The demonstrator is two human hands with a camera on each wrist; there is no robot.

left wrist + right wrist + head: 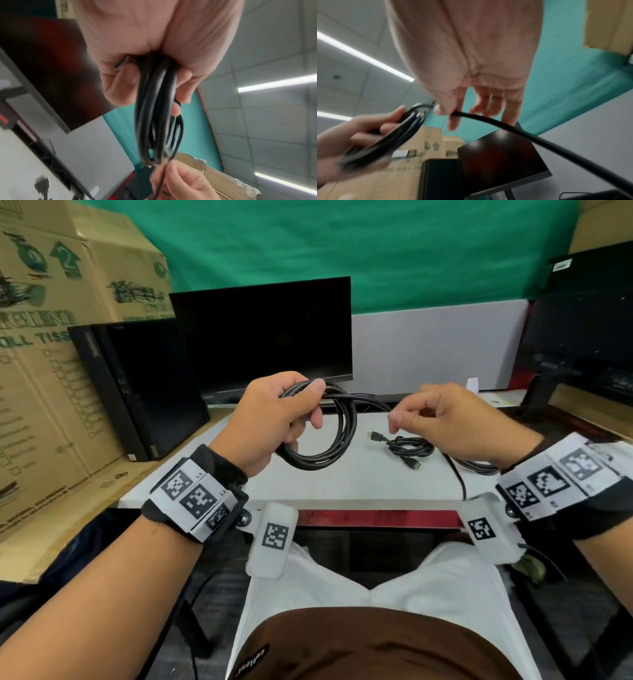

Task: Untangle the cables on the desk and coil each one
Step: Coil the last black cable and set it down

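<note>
Nearest, the left hand (pixel 274 419) grips the coil (pixel 329 446) in the air above the desk (pixel 325 484), fingers wrapped round its loops. At 3 o'clock from it the right hand (pixel 445 422) pinches the tail (pixel 370 398) between thumb and forefinger. I'd say winding is mid-way; next the tail needs laying on as another loop. Farther, at 1 o'clock, a second cable (pixel 407 448) lies loosely bundled
</note>
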